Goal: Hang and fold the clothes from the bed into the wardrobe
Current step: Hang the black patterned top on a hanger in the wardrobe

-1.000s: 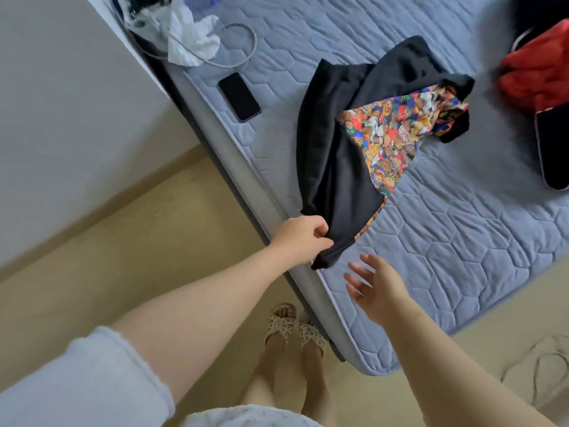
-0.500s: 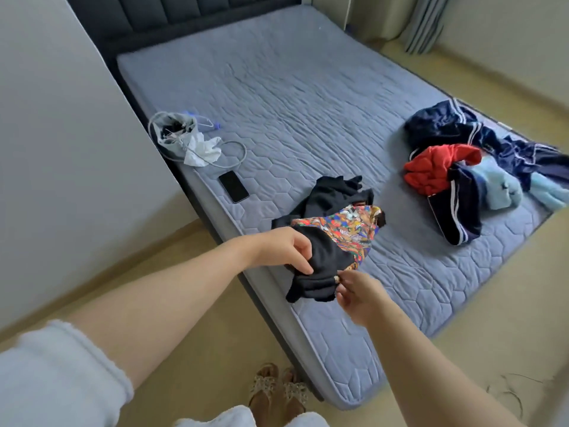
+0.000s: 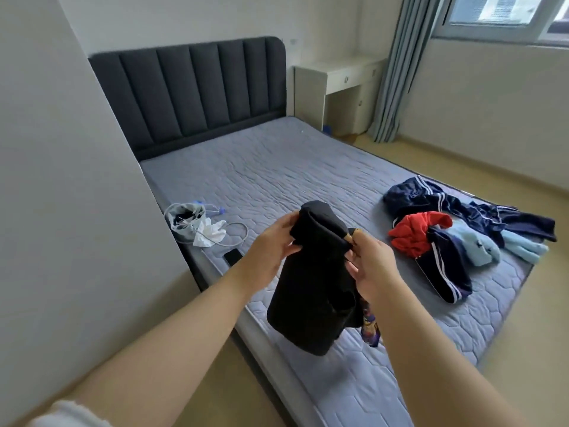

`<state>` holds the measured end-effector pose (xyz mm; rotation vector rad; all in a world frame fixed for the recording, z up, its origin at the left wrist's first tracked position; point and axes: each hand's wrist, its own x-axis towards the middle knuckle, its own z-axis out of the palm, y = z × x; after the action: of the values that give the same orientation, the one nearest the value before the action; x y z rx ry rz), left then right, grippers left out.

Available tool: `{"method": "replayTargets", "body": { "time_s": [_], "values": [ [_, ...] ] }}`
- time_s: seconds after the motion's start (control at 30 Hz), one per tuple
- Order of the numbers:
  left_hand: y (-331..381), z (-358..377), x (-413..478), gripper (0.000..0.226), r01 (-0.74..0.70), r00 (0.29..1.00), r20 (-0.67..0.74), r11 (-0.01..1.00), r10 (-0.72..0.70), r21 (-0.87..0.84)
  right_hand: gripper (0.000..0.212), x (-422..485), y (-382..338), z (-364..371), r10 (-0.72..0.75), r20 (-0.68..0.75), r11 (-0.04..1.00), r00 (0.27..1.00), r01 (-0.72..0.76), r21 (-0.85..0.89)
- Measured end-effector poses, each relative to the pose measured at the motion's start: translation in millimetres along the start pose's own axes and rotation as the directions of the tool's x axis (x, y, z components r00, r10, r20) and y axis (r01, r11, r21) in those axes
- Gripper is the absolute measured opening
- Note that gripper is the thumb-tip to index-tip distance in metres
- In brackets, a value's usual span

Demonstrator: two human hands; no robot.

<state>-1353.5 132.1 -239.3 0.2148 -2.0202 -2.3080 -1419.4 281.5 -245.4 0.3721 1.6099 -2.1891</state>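
Observation:
A black garment (image 3: 311, 291) with a colourful printed lining hangs in the air over the bed's near edge. My left hand (image 3: 271, 251) grips its top left edge, and my right hand (image 3: 371, 260) pinches the top right edge. A strip of the print shows below my right wrist. A pile of clothes (image 3: 455, 238) lies on the right side of the bed (image 3: 277, 167): dark blue striped pieces, a red one and light blue ones. The wardrobe is not in view.
On the bed's left edge lie a grey pouch with white tissue and cable (image 3: 197, 223) and a black phone (image 3: 233, 257). A light wall panel (image 3: 70, 180) stands close on the left. A white desk (image 3: 341, 84) and curtain (image 3: 397, 69) are at the back.
The black garment has been lifted off the mattress and now hangs from both hands. My right hand went from open to pinching it. The view has tilted up to show the whole room.

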Motion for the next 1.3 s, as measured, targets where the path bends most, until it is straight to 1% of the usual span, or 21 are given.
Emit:
{"method": "replayTargets", "body": {
  "time_s": [0.07, 0.13, 0.17, 0.2, 0.27, 0.3, 0.37, 0.43, 0.5, 0.57, 0.6, 0.7, 0.8, 0.9, 0.93, 1.0, 1.1, 1.13, 1.17, 1.23, 1.3],
  "values": [
    [5.6, -4.0, -3.4, 0.041, -0.017, 0.998, 0.058, 0.999, 0.019, -0.038, 0.023, -9.0, -12.0, 11.4, -0.058, 0.077, 0.998, 0.995, 0.058, 0.007],
    [12.8, -0.3, -7.4, 0.047, -0.042, 0.987, 0.16, 0.989, 0.019, 0.142, 0.023, -17.6, -21.1, 21.1, -0.111, 0.146, 0.993, 0.983, 0.117, -0.032],
    [14.4, 2.4, -7.0, 0.048, -0.075, 0.987, 0.154, 0.967, 0.038, 0.242, 0.024, -21.1, -23.8, 24.5, -0.127, 0.17, 0.989, 0.977, 0.137, -0.051],
    [16.0, 4.6, -4.3, 0.046, -0.119, 0.992, 0.087, 0.931, 0.095, 0.344, 0.025, -24.0, -26.4, 27.0, -0.138, 0.186, 0.986, 0.973, 0.152, -0.065],
    [23.6, 8.8, 2.9, 0.037, -0.127, 0.959, -0.157, 0.851, 0.236, 0.509, 0.026, -25.6, -31.8, 30.1, -0.152, 0.209, 0.98, 0.966, 0.175, -0.096],
    [28.0, 9.0, 5.1, 0.029, -0.07, 0.938, -0.25, 0.837, 0.241, 0.543, 0.024, -25.4, -33.7, 31.0, -0.154, 0.211, 0.977, 0.965, 0.181, -0.114],
    [30.1, 5.5, 8.9, 0.019, 0.014, 0.931, -0.319, 0.858, 0.176, 0.514, 0.022, -24.2, -34.6, 31.7, -0.145, 0.208, 0.976, 0.967, 0.174, -0.131],
    [30.4, 2.6, 9.3, 0.022, 0.058, 0.932, -0.349, 0.909, 0.099, 0.412, 0.019, -24.0, -31.7, 30.9, -0.111, 0.234, 0.983, 0.966, 0.141, -0.116],
    [32.8, 2.0, 10.1, 0.026, 0.103, 0.899, -0.436, 0.989, -0.046, 0.108, 0.016, -23.6, -25.5, 28.6, -0.088, 0.29, 0.983, 0.953, 0.13, -0.129],
    [38.2, 3.2, 12.7, 0.025, 0.169, 0.842, -0.469, 0.956, -0.267, -0.24, 0.02, -22.1, -17.5, 26.8, -0.08, 0.351, 0.956, 0.933, 0.172, -0.238],
    [41.5, 3.3, 14.5, 0.026, 0.2, 0.814, -0.463, 0.917, -0.352, -0.345, 0.022, -21.6, -12.8, 26.5, -0.064, 0.367, 0.927, 0.928, 0.191, -0.322],
    [52.8, 2.9, 17.6, 0.025, 0.255, 0.753, -0.446, 0.839, -0.484, -0.48, 0.022, -21.4, 4.0, 27.0, 0.03, 0.419, 0.841, 0.908, 0.203, -0.501],
    [67.1, 3.3, 20.5, 0.016, 0.257, 0.747, -0.409, 0.795, -0.524, -0.55, 0.029, -14.5, 16.7, 28.4, 0.053, 0.447, 0.765, 0.893, 0.252, -0.593],
    [79.6, 1.9, 23.1, 0.015, 0.231, 0.778, -0.384, 0.795, -0.497, -0.56, 0.013, 0.9, 16.5, 29.2, -0.099, 0.337, 0.649, 0.936, 0.317, -0.691],
    [83.5, 0.5, 23.2, 0.014, 0.218, 0.785, -0.386, 0.799, -0.485, -0.56, 0.014, 6.1, 13.1, 30.2, -0.151, 0.295, 0.633, 0.943, 0.322, -0.704],
    [90.5, -5.3, 24.2, 0.015, 0.164, 0.796, -0.416, 0.818, -0.439, -0.551, 0.021, 14.0, 2.3, 34.9, -0.244, 0.251, 0.636, 0.937, 0.349, -0.688],
    [102.1, -21.1, 25.7, 0.036, 0.028, 0.79, -0.512, 0.855, -0.337, -0.518, 0.03, 17.5, -18.4, 53.5, -0.357, 0.231, 0.649, 0.905, 0.418, -0.635],
    [105.7, -28.3, 25.4, 0.04, -0.035, 0.771, -0.564, 0.865, -0.295, -0.5, 0.031, 16.5, -25.9, 61.7, -0.382, 0.239, 0.661, 0.893, 0.445, -0.605],
    [109.3, -36.8, 24.1, 0.043, -0.112, 0.729, -0.637, 0.875, -0.25, -0.472, 0.032, 14.5, -33.8, 71.1, -0.409, 0.251, 0.678, 0.877, 0.476, -0.56],
    [115.5, -54.3, 17.7, 0.045, -0.247, 0.599, -0.787, 0.901, -0.147, -0.356, 0.034, 7.7, -49.9, 90.7, -0.475, 0.271, 0.71, 0.837, 0.546, -0.444],
    [118.7, -69.7, 4.5, 0.044, -0.292, 0.454, -0.891, 0.945, -0.001, -0.15, 0.036, -3.1, -65.1, 110.0, -0.537, 0.291, 0.726, 0.792, 0.609, -0.32]
  ]
}}
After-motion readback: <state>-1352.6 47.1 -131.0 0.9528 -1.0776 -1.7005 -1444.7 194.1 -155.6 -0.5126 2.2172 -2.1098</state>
